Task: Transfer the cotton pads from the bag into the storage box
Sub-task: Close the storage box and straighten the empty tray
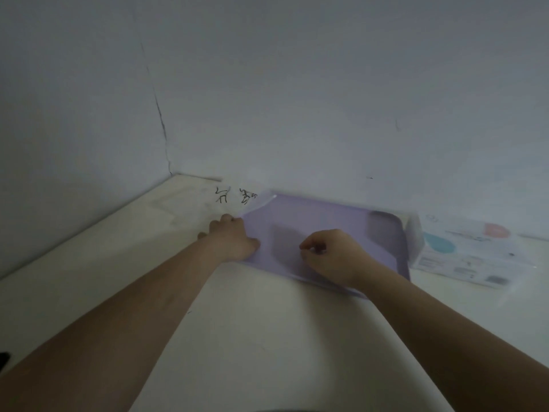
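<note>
- While our left hand (234,237) curls round the near-left edge of the storage box (326,215), gripping it at the corner, our right hand (329,252) rests on the box's top with its fingers bent inward.
- Thumb and forefinger of the right hand sit close together. The view is blurred there, so we cannot tell whether they pinch anything.
- We see the storage box as low, flat and lilac. It lies on the white table (252,322), with its far side close to the wall (297,99).
- Its top seems to be covered by a lid, and two darker patches show on the surface. We cannot make out what is inside.
- Just beside the box on our right lies the bag of cotton pads (463,251), flat on the table. It is white with teal and orange markings, and we cannot tell whether it is open.
- Black scribbles (234,196) mark the foot of the wall beyond our left hand, and a thin dark crack (160,114) runs up the corner above them.
</note>
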